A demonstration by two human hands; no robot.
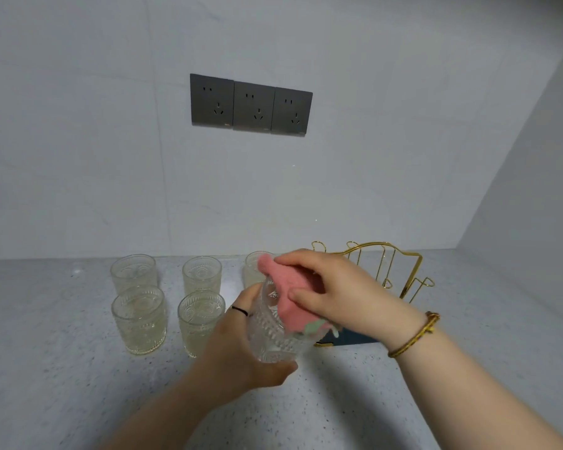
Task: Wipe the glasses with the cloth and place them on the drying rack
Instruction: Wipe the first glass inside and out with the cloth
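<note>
My left hand (238, 355) grips a clear embossed glass (273, 332), lifted above the counter and tilted. My right hand (332, 287) pinches a pink cloth (289, 297) against the glass's rim and upper side. Several more embossed glasses stand upright on the counter to the left in two rows, among them one at the front left (139, 319) and one at the back (202, 276). Another glass (252, 271) is partly hidden behind the cloth. A gold wire drying rack (413, 271) with a dark base stands behind my right hand; no glass shows on its visible prongs.
The speckled grey countertop (62, 368) runs to a pale wall with three dark sockets (251, 105). A side wall closes the corner at the right (533, 190).
</note>
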